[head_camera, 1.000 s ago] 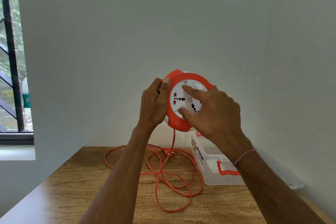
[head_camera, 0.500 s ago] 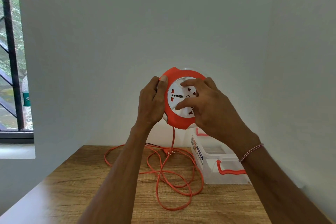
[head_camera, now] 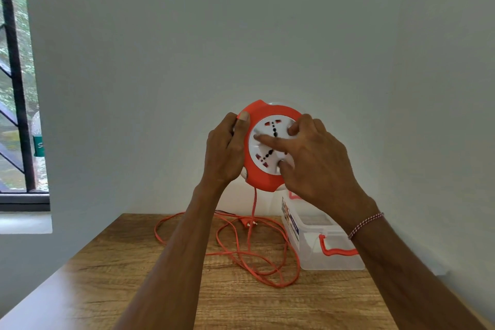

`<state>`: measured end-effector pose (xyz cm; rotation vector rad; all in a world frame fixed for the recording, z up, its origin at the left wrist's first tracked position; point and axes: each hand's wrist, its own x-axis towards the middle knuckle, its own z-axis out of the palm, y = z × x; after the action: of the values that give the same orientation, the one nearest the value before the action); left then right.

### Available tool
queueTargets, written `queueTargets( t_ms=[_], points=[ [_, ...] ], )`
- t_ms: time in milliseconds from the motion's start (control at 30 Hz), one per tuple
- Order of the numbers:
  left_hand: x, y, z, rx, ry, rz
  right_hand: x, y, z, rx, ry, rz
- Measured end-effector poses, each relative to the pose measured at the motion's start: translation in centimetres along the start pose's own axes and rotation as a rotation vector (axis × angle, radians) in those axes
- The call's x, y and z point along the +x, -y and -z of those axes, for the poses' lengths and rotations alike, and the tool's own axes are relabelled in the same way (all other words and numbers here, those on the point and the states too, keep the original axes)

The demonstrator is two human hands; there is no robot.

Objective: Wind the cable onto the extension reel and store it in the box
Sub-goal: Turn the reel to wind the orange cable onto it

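I hold an orange round extension reel [head_camera: 263, 177] with a white socket face upright in the air, above the far part of the table. My left hand [head_camera: 226, 153] grips the reel's left rim, thumb on the orange edge. My right hand [head_camera: 313, 161] lies over the white face, index finger stretched across it and thumb on its lower edge. The orange cable [head_camera: 253, 249] hangs from the reel's underside and lies in loose loops on the wooden table [head_camera: 107, 284]. Its plug [head_camera: 247, 223] rests near the wall. A clear plastic box [head_camera: 318, 246] with orange handles stands open at the right.
White walls close the table in behind and on the right. A window with black bars [head_camera: 16, 88] is at the left, with a bottle [head_camera: 38, 139] behind the glass. The table's left edge runs diagonally toward me.
The white face has turned under my right hand's fingers, and the socket pattern sits at a new angle. The cable loops on the table have shrunk slightly. My left hand kept its grip.
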<state>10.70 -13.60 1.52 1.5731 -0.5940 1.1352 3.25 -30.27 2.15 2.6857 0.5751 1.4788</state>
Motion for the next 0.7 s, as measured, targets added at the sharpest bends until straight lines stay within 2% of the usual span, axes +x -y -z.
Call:
queueTargets(
  t_ms=[100, 200, 333, 500, 700],
  points=[
    [0.0, 0.0, -0.1, -0.002, -0.002, -0.002, 0.2, -0.1, -0.3, 0.058, -0.084, -0.117],
    [0.0, -0.1, -0.1, 0.006, -0.002, 0.012, 0.5, 0.0, -0.4, 0.101, -0.080, -0.148],
    [0.0, 0.2, -0.1, -0.005, 0.009, 0.020, 0.6, -0.1, -0.1, 0.111, -0.068, -0.114],
    [0.0, 0.1, -0.1, -0.015, -0.005, 0.027, 0.7, -0.3, 0.3, 0.164, -0.194, 0.071],
    [0.1, -0.1, 0.0, -0.009, -0.005, 0.024, 0.5, 0.4, 0.6, 0.039, 0.105, 0.115]
  ],
)
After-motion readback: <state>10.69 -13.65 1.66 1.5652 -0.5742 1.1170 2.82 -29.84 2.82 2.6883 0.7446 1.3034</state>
